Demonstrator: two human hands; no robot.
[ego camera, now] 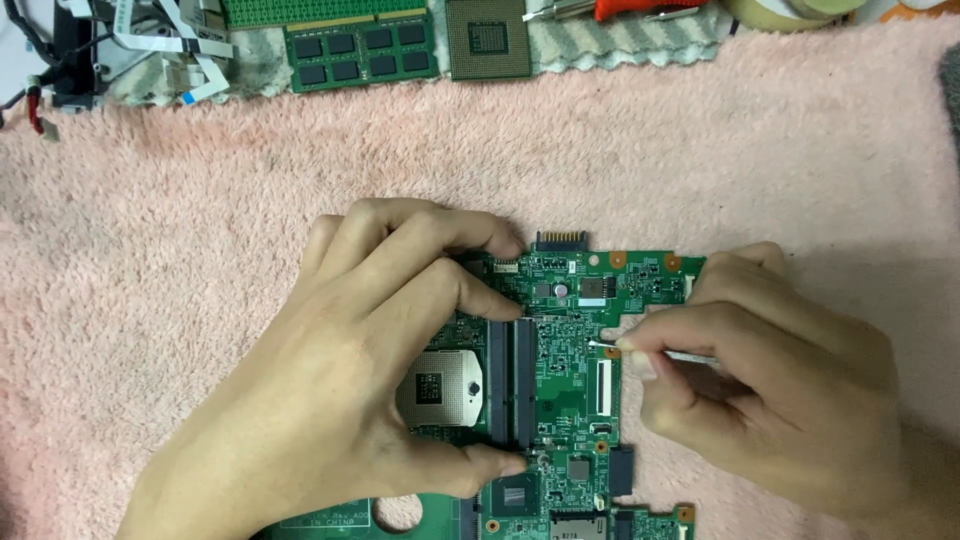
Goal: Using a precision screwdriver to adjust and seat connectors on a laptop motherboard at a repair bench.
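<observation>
Holding: I am pinning a green laptop motherboard (570, 370) flat on the pink fleece cloth (200, 250) that carries everything, near the cloth's bottom edge and about midway along it.
Left hand: my left hand (340, 390) is spreading over the board's left half; the fingers are pressing near its top edge and on the memory slots (510, 380), and the thumb is touching the board lower down, just above a dark square chip (512, 497). The grip is apart, only pressing down, clamped on nothing.
Socket: the silver processor socket (440, 388) is showing in the gap between my thumb and fingers.
Right hand: my right hand (770, 380) is resting at the board's right edge, with the thumb and fingers pinched together on a thin metal tool (660, 354).
Tool tip: its point is touching the board beside an orange-ringed screw hole (612, 352).
Top edge of the cloth: a memory stick (360, 55) and a loose processor (487, 40) are lying well apart from my hands.
Top left corner: flat ribbon cables (190, 50) are lying in a heap.
</observation>
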